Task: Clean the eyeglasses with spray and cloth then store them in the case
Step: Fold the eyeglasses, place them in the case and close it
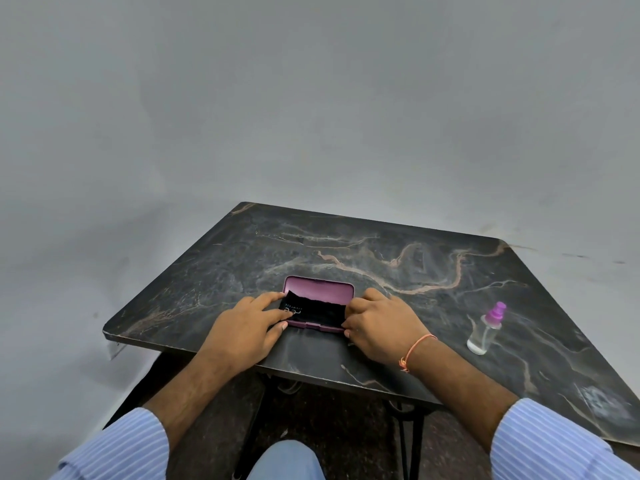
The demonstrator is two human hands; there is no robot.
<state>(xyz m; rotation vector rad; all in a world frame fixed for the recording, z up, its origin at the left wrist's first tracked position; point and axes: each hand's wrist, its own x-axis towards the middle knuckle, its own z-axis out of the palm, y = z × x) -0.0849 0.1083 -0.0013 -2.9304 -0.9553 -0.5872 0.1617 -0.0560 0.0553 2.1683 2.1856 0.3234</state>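
Item: purple hinged eyeglass case (320,289), lid open, near centre of dark marbled worktop (381,244). Black cleaning cloth (317,311) laid inside; eyeglasses presumably beneath, unseen. Left hand (247,327) fingers flat on cloth; right hand (379,323) curled at case's right end, grip unclear. Clear spray bottle, purple cap (486,329), far right. Step judged: storing. Next: lid to be closed.

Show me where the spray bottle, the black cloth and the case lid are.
spray bottle (483,336), head view, clear body.
black cloth (317,311), head view, its middle.
case lid (320,287), head view, purple inner face.
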